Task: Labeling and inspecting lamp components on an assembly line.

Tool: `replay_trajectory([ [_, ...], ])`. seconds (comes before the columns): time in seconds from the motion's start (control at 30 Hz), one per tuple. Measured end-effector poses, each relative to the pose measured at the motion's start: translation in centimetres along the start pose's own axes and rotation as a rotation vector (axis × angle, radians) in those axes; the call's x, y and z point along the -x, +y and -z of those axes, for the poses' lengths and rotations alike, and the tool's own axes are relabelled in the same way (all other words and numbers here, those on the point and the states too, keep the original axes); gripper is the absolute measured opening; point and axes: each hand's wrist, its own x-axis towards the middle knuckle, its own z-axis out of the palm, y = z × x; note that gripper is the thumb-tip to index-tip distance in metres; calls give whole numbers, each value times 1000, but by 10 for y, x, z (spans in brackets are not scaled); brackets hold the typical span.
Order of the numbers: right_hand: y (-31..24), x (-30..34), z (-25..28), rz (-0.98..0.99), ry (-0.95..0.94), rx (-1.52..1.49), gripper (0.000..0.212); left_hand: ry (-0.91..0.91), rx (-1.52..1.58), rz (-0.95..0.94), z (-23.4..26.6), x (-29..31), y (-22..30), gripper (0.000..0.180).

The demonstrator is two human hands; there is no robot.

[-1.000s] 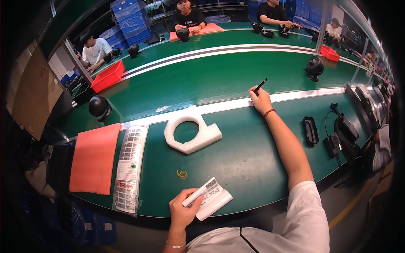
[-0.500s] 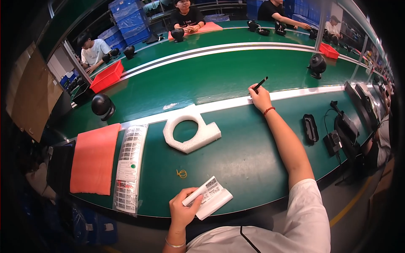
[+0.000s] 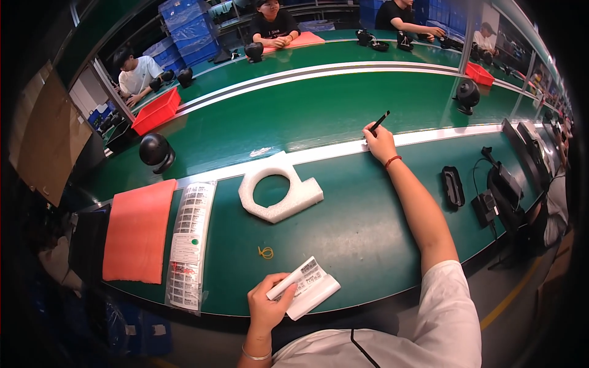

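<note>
My left hand is closed around a curled sheet of printed labels at the near edge of the bench. With my right arm stretched forward, my right hand grips a slim black pen-shaped tool by its lower part, over the white strip along the bench's far side. Its lower end is hidden by the fingers. Between the hands and the strip lie a white foam block with a round hole and a small yellow rubber band.
Left are an orange foam sheet and a bagged label stack. Round black devices stand on the green conveyor. Right lie a black case and a cabled black box. Co-workers sit opposite, near red bins.
The two near black devices have shifted slightly right, and those on the far line slightly left. A co-worker's outstretched hand at the back has drawn back left. My hands have hardly moved.
</note>
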Motion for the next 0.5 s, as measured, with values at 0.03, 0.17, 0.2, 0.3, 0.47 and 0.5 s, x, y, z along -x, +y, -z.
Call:
replay_trajectory([
  [0.03, 1, 0, 0, -1, 0, 0, 18, 1, 8, 8, 0, 0, 0, 18],
  [0.17, -2, 0, -1, 21, 14, -8, 18, 4, 6, 1, 1, 0, -1, 18],
  [0.2, -2, 1, -1, 11, 11, -11, 17, 5, 11, 4, 1, 0, 0, 18],
  [0.3, -2, 0, 0, 27, 15, -22, 17, 6, 10, 6, 1, 1, 0, 18],
  [0.47, 0, 1, 1, 25, 11, -1, 17, 4, 9, 17, 0, 1, -1, 18],
  [0.5, -1, 0, 1, 29, 13, 0, 17, 3, 4, 19, 0, 1, 0, 19],
])
